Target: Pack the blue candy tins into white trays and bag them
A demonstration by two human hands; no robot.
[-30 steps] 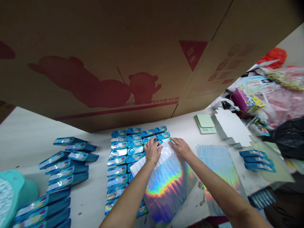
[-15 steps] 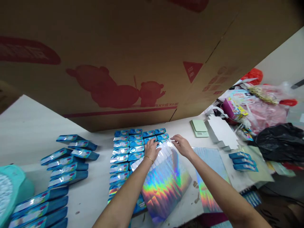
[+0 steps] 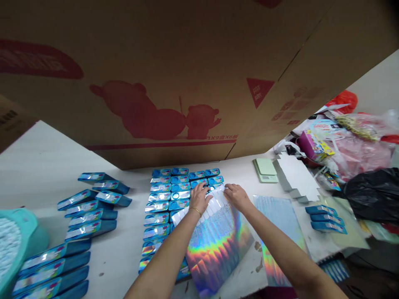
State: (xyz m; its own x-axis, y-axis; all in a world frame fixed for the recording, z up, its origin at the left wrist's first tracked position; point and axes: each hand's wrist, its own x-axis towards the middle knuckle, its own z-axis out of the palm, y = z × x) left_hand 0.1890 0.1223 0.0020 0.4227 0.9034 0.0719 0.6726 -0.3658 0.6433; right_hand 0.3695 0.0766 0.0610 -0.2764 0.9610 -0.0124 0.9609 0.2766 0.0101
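A shiny rainbow holographic sheet [image 3: 215, 245] with a row of pale strips along its upper edge lies slantwise over rows of small blue boxes [image 3: 160, 197]. On that upper edge and the boxes beside it rests my left hand [image 3: 199, 198], its fingers stretched and the thumb apart. My right hand [image 3: 237, 196] is at the sheet's upper right corner, fingertips pinched together at the strips; whether a single strip is between them is too small to tell. A second holographic sheet [image 3: 277, 220] lies flat under my right forearm.
A large cardboard carton [image 3: 174, 83] stands behind the boxes. To the left are more blue boxes [image 3: 90, 224] and a turquoise tub [image 3: 34, 232]. At right sit a pale green scale [image 3: 265, 169], a white stepped stack [image 3: 297, 174], several blue boxes [image 3: 327, 219] and plastic bags [image 3: 361, 153].
My right hand's fingers have closed together at the sheet's upper right corner. My left hand has stayed nearly in place. The whole view has shifted slightly.
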